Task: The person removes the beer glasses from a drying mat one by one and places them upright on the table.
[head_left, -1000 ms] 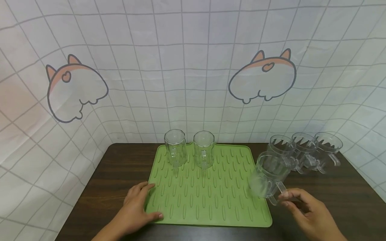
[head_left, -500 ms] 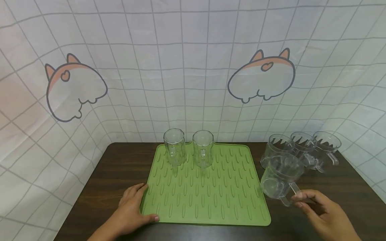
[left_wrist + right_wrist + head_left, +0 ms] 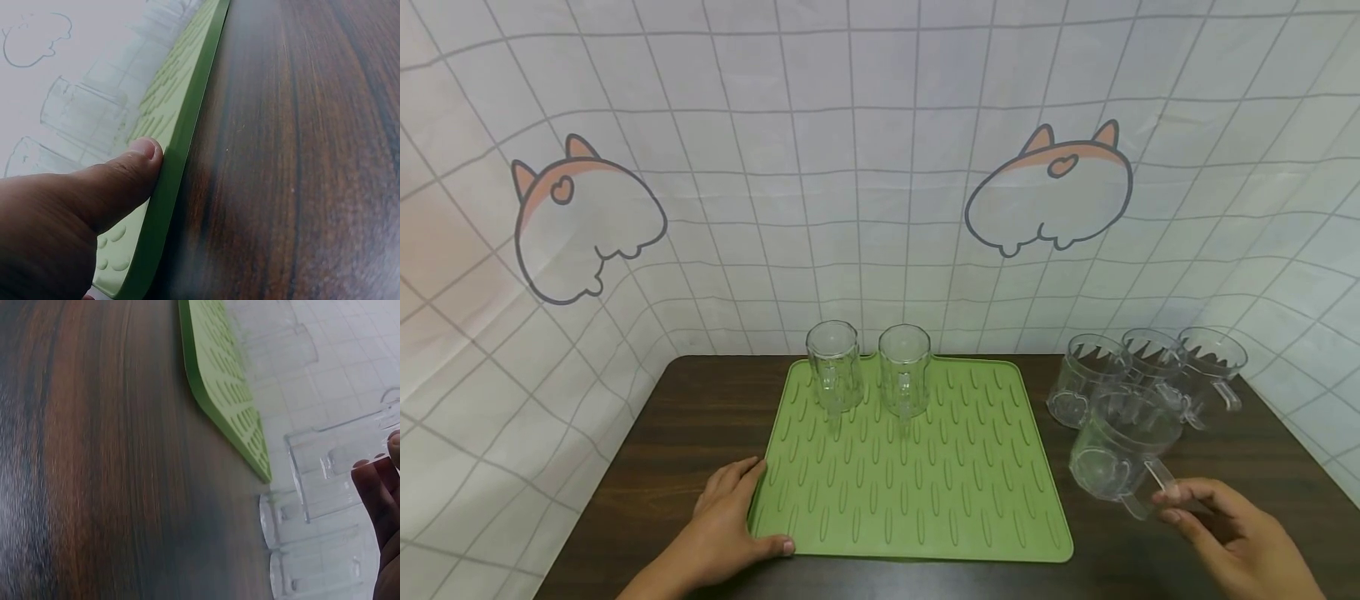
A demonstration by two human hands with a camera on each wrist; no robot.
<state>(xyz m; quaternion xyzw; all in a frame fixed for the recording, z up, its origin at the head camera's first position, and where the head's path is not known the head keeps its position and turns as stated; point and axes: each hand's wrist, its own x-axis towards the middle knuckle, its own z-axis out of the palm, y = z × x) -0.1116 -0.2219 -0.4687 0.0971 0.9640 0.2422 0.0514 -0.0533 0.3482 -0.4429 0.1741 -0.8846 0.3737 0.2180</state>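
My right hand [image 3: 1243, 537] pinches the handle of a clear mug [image 3: 1116, 450] between thumb and fingers. In the right wrist view this mug [image 3: 337, 465] appears raised above the table. It is right of the green ridged mat [image 3: 917, 492] and in front of several other clear cups. At the mat's front left corner lies my left hand [image 3: 722, 525], its thumb on the front edge and its fingers along the left edge. The left wrist view shows the thumb [image 3: 125, 175] extended on the mat's rim. Two clear mugs [image 3: 835, 371] [image 3: 905, 375] stand upright at the mat's back.
Behind the held mug, three clear cups with handles [image 3: 1086, 375] stand in a row at the table's back right. The dark wooden table [image 3: 647, 450] reaches a white grid-patterned cloth [image 3: 880, 208] behind and at both sides.
My right hand has moved to the right with the mug, from over the mat's right edge to beside it. The left hand has drawn back slightly to the left.
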